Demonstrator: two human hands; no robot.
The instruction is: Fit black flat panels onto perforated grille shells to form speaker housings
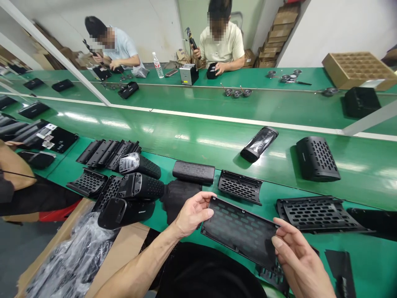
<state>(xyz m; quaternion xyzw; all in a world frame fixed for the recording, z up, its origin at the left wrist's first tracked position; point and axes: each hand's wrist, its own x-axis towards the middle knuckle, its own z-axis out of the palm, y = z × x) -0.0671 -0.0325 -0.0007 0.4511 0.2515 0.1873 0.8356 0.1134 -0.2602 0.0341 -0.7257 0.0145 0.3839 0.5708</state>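
A black slotted speaker grille [238, 231], its inner side facing up and a thin dark mesh over the slots, is held above the green bench. My left hand [194, 213] pinches its upper left corner between thumb and fingers. At the right end, my right hand [293, 250] grips the edge with the thumb on top. Behind the panel lie another curved grille [240, 186] and a closed slotted speaker shell [194, 171]. Stacked grilles [319, 213] rest beyond my right hand. A pile of dark mesh sheets [181, 203] lies by my left hand.
Black speaker housings [141, 186] and a row of dark panels [107, 153] stand to the left, above a box of plastic-wrapped parts [74, 252]. A green conveyor [198, 124] carries speakers. Two co-workers sit across it; another person's arm [17, 169] shows at far left.
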